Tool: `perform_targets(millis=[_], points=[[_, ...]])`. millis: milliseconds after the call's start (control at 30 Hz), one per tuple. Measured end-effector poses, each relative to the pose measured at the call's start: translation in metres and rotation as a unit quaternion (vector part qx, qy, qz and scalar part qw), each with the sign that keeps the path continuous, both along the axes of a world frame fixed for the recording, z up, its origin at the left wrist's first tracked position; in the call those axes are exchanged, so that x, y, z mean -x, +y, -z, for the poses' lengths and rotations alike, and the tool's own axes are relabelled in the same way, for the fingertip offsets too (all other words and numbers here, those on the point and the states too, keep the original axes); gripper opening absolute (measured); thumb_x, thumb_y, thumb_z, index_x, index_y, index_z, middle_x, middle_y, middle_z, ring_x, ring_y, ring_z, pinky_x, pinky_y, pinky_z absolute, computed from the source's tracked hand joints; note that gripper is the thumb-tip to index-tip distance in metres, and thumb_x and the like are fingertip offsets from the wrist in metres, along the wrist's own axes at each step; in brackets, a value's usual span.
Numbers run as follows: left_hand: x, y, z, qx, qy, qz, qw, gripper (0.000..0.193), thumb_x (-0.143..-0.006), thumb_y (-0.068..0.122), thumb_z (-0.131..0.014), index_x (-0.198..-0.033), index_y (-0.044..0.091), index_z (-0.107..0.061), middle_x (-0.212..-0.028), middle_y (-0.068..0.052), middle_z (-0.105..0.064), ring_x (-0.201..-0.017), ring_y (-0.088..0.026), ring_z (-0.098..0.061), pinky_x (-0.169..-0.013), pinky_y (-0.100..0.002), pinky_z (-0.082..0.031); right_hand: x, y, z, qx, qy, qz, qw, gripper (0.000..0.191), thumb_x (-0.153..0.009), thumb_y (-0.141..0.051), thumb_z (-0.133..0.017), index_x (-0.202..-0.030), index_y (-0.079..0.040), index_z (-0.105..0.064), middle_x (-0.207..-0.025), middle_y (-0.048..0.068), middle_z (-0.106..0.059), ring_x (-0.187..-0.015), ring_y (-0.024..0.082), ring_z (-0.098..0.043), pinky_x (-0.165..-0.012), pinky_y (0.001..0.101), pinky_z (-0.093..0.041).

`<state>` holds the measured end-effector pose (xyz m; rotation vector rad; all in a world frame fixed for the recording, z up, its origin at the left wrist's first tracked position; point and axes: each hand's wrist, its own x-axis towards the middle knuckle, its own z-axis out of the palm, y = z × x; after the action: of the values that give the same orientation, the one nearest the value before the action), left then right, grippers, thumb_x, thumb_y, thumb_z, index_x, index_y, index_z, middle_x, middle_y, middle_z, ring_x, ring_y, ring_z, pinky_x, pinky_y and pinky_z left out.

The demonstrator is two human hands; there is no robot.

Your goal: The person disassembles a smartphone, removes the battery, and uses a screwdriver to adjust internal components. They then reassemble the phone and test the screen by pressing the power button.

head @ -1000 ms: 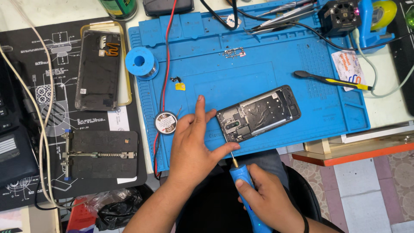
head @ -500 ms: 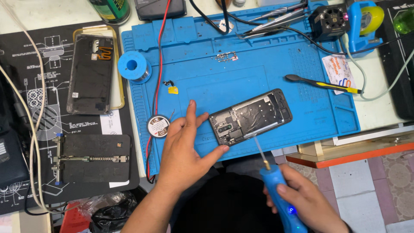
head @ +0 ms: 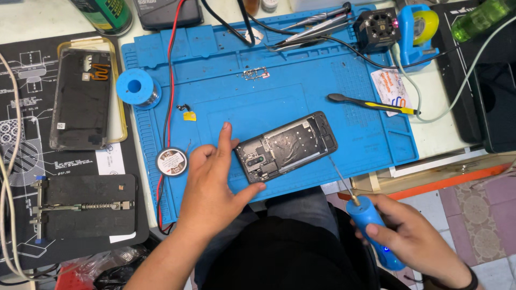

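My right hand has pulled back from the phone: 1 s ago the electric screwdriver tip sat at the phone's near-left corner, now the tool is off the mat, down past the surface edge over my lap, bit pointing up-left toward the phone's right end but not touching it. I read this as 1 screw spot finished or the bit coming away for the next one. The right hand is clenched around the blue screwdriver handle.

My left hand is where it was, grasping nothing, loosely spread; the thumb presses the phone's near-left corner and the index finger points up beside its left end, steadying it.

The phone lies flat, back cover off, insides facing up, on the near part of the blue mat. Its long axis runs left-right with a tilt: camera end toward my left hand and nearer me, other end up-right, away from me.

Around: the removed back cover well left on the black mat, a solder spool, a round tin just left of my left hand, a black-and-yellow pry tool further right.
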<state>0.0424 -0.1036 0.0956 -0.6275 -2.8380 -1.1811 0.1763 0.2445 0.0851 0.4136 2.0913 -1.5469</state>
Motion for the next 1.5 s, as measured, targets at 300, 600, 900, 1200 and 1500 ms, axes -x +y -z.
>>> perform_targets(millis=[300,600,900,1200,1500], points=[[-0.001,-0.002,0.003,-0.001,0.013,-0.009,1.0,0.113,-0.074,0.023,-0.088,-0.159,-0.003,-0.019,-0.138,-0.019,-0.064,-0.122,-0.037,-0.051,-0.106,-0.043,-0.04,0.073,-0.005,-0.059,-0.342,0.311,-0.205,0.863,0.046,-0.065,-0.021,-0.08,-0.108,-0.007,-0.07,-0.087,0.009,-0.071,-0.074,0.025,-0.069,-0.062,0.0337,-0.054],[-0.032,0.015,0.007,-0.005,0.065,-0.11,0.992,0.117,-0.071,0.037,-0.091,-0.154,-0.008,-0.024,-0.134,-0.02,-0.065,-0.126,-0.038,-0.052,-0.106,-0.043,-0.042,0.123,-0.032,-0.048,-0.397,0.423,-0.309,0.754,0.045,-0.062,-0.022,-0.082,-0.104,-0.007,-0.07,-0.08,0.01,-0.068,-0.075,0.031,-0.067,-0.069,0.043,-0.053],[-0.028,0.027,0.014,0.037,0.131,-0.175,0.975,0.111,-0.068,0.047,-0.092,-0.148,-0.008,-0.04,-0.123,-0.013,-0.073,-0.117,-0.031,-0.059,-0.096,-0.04,-0.049,0.123,-0.043,-0.035,-0.376,0.465,-0.318,0.736,0.049,-0.063,-0.026,-0.085,-0.107,-0.009,-0.07,-0.082,0.008,-0.066,-0.074,0.03,-0.065,-0.065,0.0425,-0.051],[-0.028,0.025,0.016,0.038,0.138,-0.173,0.974,0.105,-0.072,0.045,-0.09,-0.15,-0.005,-0.041,-0.122,-0.011,-0.074,-0.117,-0.03,-0.062,-0.097,-0.04,-0.05,0.121,-0.052,-0.036,-0.373,0.479,-0.318,0.728,0.053,-0.064,-0.026,-0.084,-0.112,-0.01,-0.07,-0.085,0.009,-0.063,-0.074,0.03,-0.064,-0.067,0.0424,-0.051],[-0.029,0.025,0.017,0.045,0.137,-0.178,0.973,0.102,-0.074,0.046,-0.089,-0.15,-0.003,-0.042,-0.123,-0.009,-0.074,-0.118,-0.029,-0.062,-0.097,-0.039,-0.049,0.127,-0.059,-0.042,-0.376,0.462,-0.332,0.731,0.052,-0.063,-0.026,-0.084,-0.111,-0.013,-0.07,-0.098,0.007,-0.066,-0.074,0.03,-0.065,-0.066,0.0419,-0.052]])
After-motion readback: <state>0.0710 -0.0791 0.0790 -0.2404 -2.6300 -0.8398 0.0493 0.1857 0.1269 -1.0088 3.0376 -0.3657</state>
